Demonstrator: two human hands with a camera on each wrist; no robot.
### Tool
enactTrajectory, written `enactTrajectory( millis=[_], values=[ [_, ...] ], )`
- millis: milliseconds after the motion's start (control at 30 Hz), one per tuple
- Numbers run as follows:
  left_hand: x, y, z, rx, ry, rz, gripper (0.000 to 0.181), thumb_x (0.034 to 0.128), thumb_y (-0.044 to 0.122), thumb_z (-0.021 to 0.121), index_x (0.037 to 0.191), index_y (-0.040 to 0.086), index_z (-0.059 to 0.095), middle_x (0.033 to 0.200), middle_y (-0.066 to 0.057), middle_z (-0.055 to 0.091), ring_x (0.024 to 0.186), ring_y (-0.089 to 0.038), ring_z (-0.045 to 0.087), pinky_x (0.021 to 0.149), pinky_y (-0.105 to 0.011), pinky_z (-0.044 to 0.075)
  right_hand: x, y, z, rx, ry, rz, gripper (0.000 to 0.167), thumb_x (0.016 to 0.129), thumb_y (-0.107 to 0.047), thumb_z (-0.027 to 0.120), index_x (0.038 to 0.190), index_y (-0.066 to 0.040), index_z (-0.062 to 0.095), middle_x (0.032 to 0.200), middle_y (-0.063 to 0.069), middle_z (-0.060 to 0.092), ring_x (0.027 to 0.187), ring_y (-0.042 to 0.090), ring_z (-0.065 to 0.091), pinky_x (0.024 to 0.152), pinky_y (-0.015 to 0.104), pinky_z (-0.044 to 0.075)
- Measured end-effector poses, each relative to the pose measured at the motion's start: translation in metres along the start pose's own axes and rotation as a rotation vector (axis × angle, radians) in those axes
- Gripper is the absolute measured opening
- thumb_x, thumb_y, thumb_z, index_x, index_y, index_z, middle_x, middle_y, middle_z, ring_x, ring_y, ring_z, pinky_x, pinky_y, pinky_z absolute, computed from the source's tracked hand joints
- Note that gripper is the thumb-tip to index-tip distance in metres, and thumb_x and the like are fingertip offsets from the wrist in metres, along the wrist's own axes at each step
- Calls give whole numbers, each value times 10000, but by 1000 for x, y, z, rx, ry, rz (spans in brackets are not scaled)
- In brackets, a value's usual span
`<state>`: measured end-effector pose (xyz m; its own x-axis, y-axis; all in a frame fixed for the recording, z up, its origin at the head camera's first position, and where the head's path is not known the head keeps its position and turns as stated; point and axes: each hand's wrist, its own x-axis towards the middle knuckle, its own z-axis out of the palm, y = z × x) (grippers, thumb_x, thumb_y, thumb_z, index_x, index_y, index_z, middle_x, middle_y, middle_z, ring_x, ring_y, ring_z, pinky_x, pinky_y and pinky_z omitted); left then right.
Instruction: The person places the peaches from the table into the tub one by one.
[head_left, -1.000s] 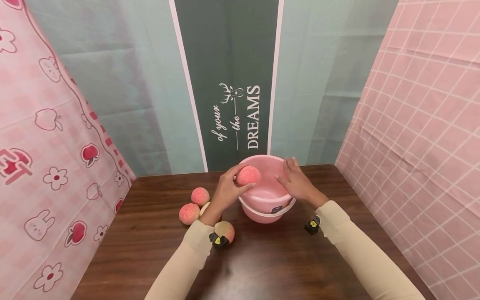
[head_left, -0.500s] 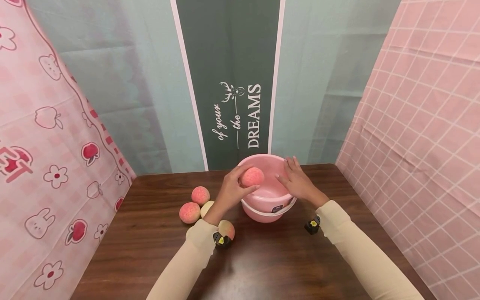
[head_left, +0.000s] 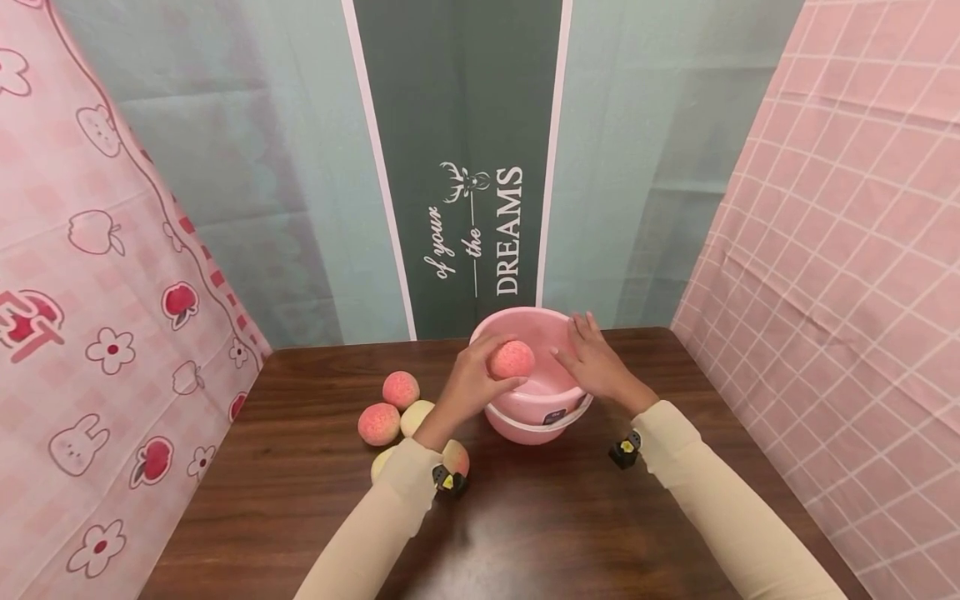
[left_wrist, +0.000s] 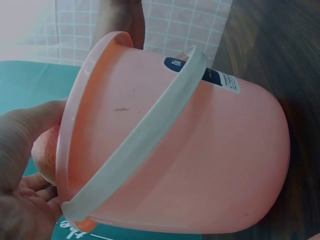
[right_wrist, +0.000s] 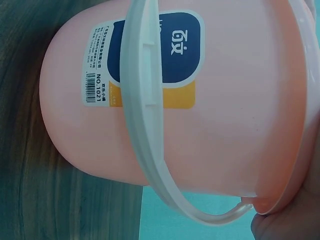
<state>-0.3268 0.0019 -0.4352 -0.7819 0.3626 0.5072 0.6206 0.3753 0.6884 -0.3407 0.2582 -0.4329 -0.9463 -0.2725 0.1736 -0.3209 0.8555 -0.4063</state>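
Note:
In the head view a pink bucket [head_left: 534,417] stands upright near the table's back edge. My left hand [head_left: 471,383] holds a pink peach [head_left: 512,361] between thumb and fingers at the bucket's mouth, over its left side. At the bucket's right rim, my right hand [head_left: 597,363] grips with the thumb inside. The left wrist view shows the peach [left_wrist: 46,154] in my left hand [left_wrist: 25,155], behind the rim of the bucket [left_wrist: 200,150]. In the right wrist view the bucket [right_wrist: 225,115] shows its label and white handle, with part of my right hand [right_wrist: 290,215] at the rim.
Several peaches lie on the brown table [head_left: 300,500] left of the bucket, among them a pink one [head_left: 378,424] and a pale one [head_left: 416,417]; my left forearm partly covers some. A green curtain [head_left: 465,83] hangs behind, with pink cloths [head_left: 847,208] on both sides.
My left hand has moved right with the peach, farther over the bucket's mouth. More of the pale peaches shows beside my left forearm. My right hand has stayed at the rim.

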Motion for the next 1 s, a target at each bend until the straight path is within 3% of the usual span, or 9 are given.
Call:
enactTrajectory(
  millis=[233,467,733,1000],
  values=[
    [-1,2,1,6,-31,-16,638,795,214,895,1370,174,623,1354,-10,635,1208,-176,602,1000,-350,526,0,-1,1,-4,1,-1,779,1070,-464,408,1565,92,179,1660,267,72,1534,422,-77,1175,669,136],
    [-2,-1,2,-50,-30,28,599,828,103,853,1380,102,621,1363,-159,621,1251,-359,584,1040,-470,499,0,-3,2,3,-3,-8,763,1074,-428,425,1559,105,175,1659,271,71,1535,414,-85,1191,649,125],
    [-2,0,-2,-75,-9,50,613,826,67,848,1390,60,606,1351,-193,620,1249,-368,589,1028,-504,501,1,-3,0,11,-6,-8,762,1074,-420,433,1558,105,167,1660,265,53,1534,410,-92,1197,641,108],
    [-5,3,-11,-115,9,42,686,829,80,848,1448,134,556,1379,-62,625,1228,-280,614,985,-457,538,1,-1,-1,5,-10,-6,777,1074,-446,420,1560,103,165,1659,271,54,1534,413,-91,1195,646,109]
  ],
)
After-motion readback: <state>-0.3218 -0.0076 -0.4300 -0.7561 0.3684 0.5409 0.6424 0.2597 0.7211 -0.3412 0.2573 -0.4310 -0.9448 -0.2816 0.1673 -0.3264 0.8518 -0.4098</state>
